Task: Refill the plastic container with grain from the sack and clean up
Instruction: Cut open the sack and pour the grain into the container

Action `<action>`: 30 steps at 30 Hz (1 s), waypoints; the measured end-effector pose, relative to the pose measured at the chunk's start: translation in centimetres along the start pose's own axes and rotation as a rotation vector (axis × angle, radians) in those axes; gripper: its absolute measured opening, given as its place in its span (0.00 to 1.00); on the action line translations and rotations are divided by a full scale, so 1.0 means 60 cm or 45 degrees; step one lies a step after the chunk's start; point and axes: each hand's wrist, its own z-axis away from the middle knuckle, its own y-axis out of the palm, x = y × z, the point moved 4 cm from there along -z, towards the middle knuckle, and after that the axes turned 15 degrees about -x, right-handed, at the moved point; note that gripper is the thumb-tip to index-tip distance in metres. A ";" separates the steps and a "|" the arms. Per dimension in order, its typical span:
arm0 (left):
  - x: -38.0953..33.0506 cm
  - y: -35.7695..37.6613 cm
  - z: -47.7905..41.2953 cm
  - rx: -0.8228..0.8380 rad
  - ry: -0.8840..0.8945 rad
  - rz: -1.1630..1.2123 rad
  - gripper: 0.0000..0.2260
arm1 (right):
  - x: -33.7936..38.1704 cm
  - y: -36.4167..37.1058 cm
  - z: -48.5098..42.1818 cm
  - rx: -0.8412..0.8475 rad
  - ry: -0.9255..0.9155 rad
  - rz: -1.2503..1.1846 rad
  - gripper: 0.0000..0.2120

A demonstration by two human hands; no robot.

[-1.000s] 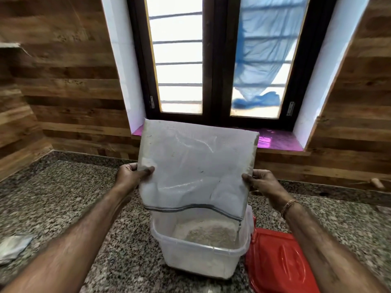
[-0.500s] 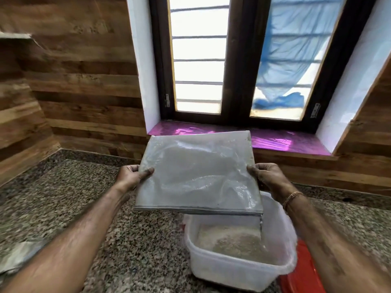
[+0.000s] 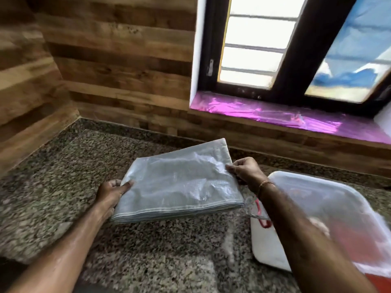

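Note:
A flat, limp white woven sack [image 3: 179, 182] hangs nearly level just above the speckled granite counter [image 3: 63, 187]. My left hand [image 3: 111, 194] pinches its left edge and my right hand [image 3: 245, 171] pinches its right edge. To the right stands the translucent plastic container [image 3: 342, 210], blurred, partly behind my right forearm. Its contents are hard to make out. A bit of the red lid [image 3: 378, 281] shows at the bottom right corner, under the container.
Wood-panelled walls close the counter at the back and left, meeting in a corner [image 3: 79, 117]. A window with a glossy purple sill [image 3: 275, 117] sits behind and above the container. A small red loop [image 3: 264, 223] lies by the container's near left side.
The sack has swung left, away from over the container, and dropped low and flat over the counter. The view has turned left, so the container now sits at the right edge.

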 end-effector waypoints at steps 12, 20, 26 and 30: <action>0.170 -0.041 -0.007 0.127 0.214 -0.869 0.23 | -0.168 0.138 0.056 -0.066 0.099 0.813 0.12; 0.182 -0.029 -0.001 0.274 0.517 -0.958 0.44 | -0.204 0.155 0.067 -0.147 0.142 0.924 0.13; 0.191 -0.027 -0.009 0.249 0.499 -0.922 0.43 | -0.223 0.171 0.079 -0.180 0.187 0.927 0.10; 0.188 -0.029 -0.017 0.221 0.495 -1.000 0.42 | -0.223 0.171 0.094 -0.201 0.189 0.926 0.08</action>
